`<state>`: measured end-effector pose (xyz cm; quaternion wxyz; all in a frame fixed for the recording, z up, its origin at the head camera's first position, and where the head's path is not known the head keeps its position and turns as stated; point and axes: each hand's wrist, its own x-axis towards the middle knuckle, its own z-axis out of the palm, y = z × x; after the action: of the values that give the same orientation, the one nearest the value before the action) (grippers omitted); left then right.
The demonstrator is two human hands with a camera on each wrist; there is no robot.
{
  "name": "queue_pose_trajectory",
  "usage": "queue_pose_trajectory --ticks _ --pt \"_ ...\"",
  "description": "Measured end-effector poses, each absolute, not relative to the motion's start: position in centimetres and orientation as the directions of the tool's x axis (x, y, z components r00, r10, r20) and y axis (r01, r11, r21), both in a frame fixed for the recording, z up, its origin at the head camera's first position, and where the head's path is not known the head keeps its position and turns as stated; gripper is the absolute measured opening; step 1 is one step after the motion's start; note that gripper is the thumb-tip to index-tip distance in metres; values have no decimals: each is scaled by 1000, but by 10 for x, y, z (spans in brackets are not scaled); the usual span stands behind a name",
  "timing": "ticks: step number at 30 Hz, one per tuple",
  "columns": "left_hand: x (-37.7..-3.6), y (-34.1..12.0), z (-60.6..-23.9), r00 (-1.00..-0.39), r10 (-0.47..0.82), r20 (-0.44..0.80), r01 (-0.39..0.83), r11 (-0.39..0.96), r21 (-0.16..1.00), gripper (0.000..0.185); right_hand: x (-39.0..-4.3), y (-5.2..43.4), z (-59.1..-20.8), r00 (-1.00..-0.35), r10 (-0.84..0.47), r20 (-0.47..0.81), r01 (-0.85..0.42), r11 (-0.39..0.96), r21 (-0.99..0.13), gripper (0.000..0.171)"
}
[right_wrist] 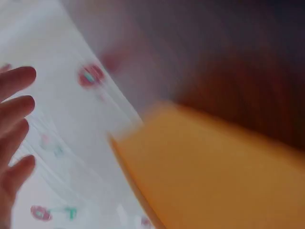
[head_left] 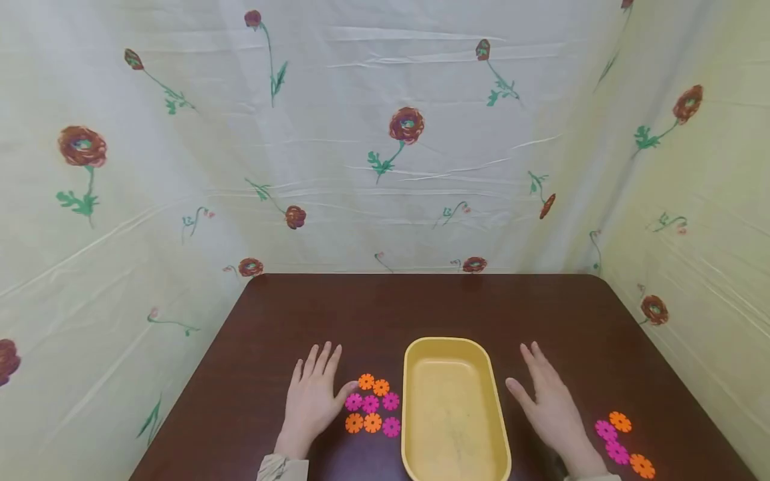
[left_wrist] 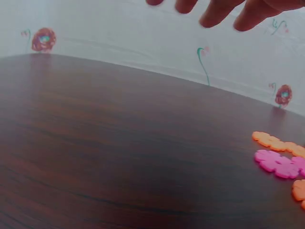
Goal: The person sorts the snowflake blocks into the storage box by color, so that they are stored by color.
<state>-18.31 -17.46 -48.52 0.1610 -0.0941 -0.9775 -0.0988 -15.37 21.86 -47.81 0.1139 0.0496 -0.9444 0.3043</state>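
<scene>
Head view: left hand (head_left: 311, 395) is lying flat on the dark brown worktop (head_left: 385, 307), fingers (head_left: 319, 361) straight and slightly spread, holding nothing; thumb tip is sitting just beside, maybe touching, a cluster of orange and pink flower discs (head_left: 371, 405). Cluster is lying between that hand and the yellow tray (head_left: 409, 401), which is standing mid-worktop with nothing in it. Right hand (head_left: 550, 404) is resting just right of the tray, fingers straight and relaxed, thumb out toward the tray wall, gripping nothing. A second row of pink and orange discs (head_left: 622, 444) is lying near the right edge, apart from the right hand. Left wrist view is showing fingertips hanging above the worktop, discs at right. Right wrist view is blurred; open fingers and the tray are showing. Floral cloth (head_left: 385, 147) is hanging behind.
</scene>
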Motion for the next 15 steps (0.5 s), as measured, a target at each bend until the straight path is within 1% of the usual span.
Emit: queue_pose_trajectory --ticks 3,6,9,12,15 --pt "-183 -171 -488 -942 131 308 191 966 174 70 -147 196 -479 -980 -9 197 -154 656 -739 67" --pt "-183 -164 -490 -951 125 283 181 966 183 65 -138 177 -482 -980 5 197 -163 543 -824 64" --pt "-181 -157 -491 -957 133 257 185 964 189 56 -130 164 -487 -979 18 205 -167 518 -839 62" --pt "-179 -149 -494 -966 144 212 185 965 185 45 -124 158 -495 -982 24 190 -147 536 -832 61" --pt "-177 -144 -495 -978 143 155 169 970 172 39 -122 155 -503 -980 17 197 -154 561 -813 60"
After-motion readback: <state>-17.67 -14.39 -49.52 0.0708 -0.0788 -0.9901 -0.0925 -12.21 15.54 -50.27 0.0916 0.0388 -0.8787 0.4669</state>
